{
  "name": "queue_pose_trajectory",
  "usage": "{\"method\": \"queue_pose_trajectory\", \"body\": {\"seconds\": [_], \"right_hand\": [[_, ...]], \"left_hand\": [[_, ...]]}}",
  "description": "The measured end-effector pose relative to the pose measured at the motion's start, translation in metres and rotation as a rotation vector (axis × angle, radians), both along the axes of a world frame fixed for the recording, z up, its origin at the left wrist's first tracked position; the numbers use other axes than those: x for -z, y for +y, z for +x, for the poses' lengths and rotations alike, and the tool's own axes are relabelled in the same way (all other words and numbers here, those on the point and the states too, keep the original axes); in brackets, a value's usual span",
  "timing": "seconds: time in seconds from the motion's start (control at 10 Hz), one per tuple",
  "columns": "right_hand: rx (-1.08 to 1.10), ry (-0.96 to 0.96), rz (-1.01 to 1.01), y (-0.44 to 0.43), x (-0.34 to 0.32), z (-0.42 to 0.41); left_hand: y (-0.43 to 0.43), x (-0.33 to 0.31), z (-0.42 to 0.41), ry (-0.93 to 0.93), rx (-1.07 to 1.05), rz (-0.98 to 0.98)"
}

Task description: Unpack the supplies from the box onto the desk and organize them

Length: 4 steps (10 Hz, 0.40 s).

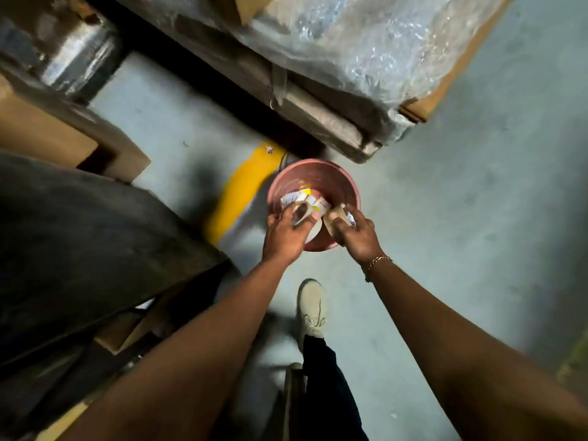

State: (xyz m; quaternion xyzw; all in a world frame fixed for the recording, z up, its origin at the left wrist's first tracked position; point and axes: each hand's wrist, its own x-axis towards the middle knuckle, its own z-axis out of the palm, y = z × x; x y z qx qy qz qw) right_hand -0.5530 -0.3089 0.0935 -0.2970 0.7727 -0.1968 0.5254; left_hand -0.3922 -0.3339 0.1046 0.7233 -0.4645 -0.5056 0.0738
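A pink round bucket (313,176) stands on the grey floor ahead of my feet. Inside it lie white and yellow scraps of packaging (300,197). Both hands reach over its near rim. My left hand (284,232) grips a pale roll of tape (300,213). My right hand (354,232) grips another pale roll of tape (337,214). The picture is blurred, so finer detail of the rolls is unclear. A gold bracelet sits on my right wrist.
A dark desk surface (79,240) fills the left. Cardboard boxes (63,132) sit behind it. A pallet load wrapped in plastic film (334,58) stands beyond the bucket. A yellow floor stripe (238,198) runs left of the bucket. My pale shoe (311,308) is below.
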Motion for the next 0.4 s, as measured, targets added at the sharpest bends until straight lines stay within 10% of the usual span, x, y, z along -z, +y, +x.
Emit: {"method": "queue_pose_trajectory", "body": {"seconds": [0.4], "right_hand": [[-0.352,0.257,0.012,-0.06,0.161,-0.003]], "left_hand": [[-0.052,0.164,-0.013,-0.245,0.349,-0.103]]}}
